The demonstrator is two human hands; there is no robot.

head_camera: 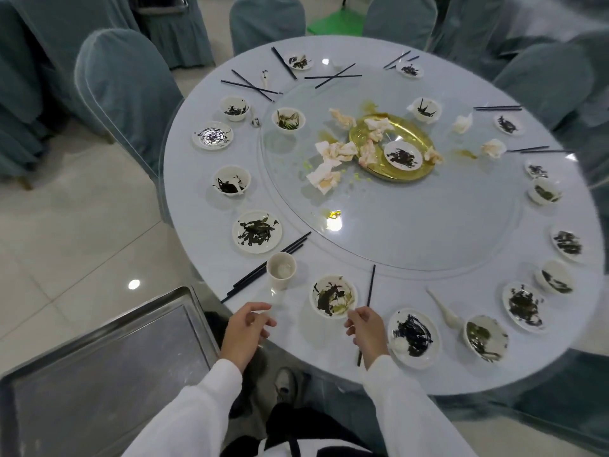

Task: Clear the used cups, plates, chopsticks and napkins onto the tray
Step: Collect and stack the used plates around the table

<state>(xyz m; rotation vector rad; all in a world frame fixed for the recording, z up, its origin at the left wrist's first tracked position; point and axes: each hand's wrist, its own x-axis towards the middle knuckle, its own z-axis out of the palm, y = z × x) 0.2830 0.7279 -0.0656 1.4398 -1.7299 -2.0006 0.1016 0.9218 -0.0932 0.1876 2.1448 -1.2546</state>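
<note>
1. Tray (99, 374): steel, stiff, empty, at your left beside the table (428, 374); its near corner is cut off.
2. Plates, e.g. plate (257, 231): ceramic, fragile, sauce-slick; lift by the rim.
3. Cup (281, 270): light, breakable, upright near the table edge; grip its wall.
4. Chopstick (370, 288): thin, stiff, light; your right hand (365, 331) pinches it mid-length, lower end partly hidden.
5. Left hand (245, 331): fingers loosely curled, seemingly empty; something pale and blurred lies beyond them.

Head cam, looking down, table (412, 364) close.
</note>
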